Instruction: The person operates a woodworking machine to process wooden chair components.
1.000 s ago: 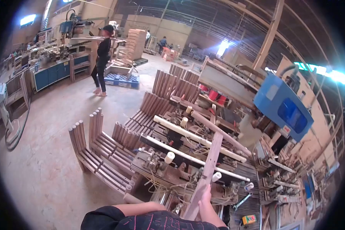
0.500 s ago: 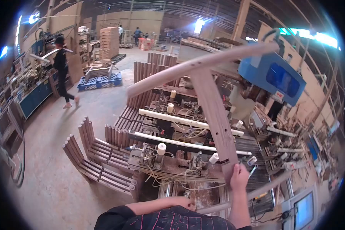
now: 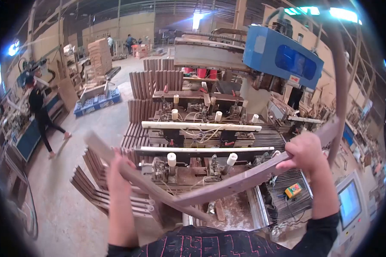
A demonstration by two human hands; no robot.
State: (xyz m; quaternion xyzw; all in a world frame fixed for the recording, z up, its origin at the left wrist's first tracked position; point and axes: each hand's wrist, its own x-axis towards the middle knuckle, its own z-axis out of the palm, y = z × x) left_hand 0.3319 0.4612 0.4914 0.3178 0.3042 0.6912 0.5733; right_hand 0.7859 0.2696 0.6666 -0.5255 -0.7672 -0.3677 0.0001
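A wooden frame [image 3: 240, 180] made of a flat board joined to rounded bars is held in front of my body. My right hand [image 3: 305, 152] grips the flat board near its right end, close to a long curved bar [image 3: 339, 85]. My left hand [image 3: 121, 169] is wrapped round the rounded bar on the left, slightly blurred. Beyond the frame lies a machine bed with white rails [image 3: 201, 126], white cylinders [image 3: 171, 159] and metal clamps.
Stacked slatted wooden parts [image 3: 116, 197] stand at the left. A blue machine head [image 3: 283, 58] is at the upper right, a control screen [image 3: 349, 205] at the lower right. A yellow control box [image 3: 293, 190] sits right of centre. A person [image 3: 40, 111] walks at far left.
The wooden frame has swung down and turned. My left hand has risen from near my body onto its left bar; my right hand has moved up and right. The walking person appears farther left.
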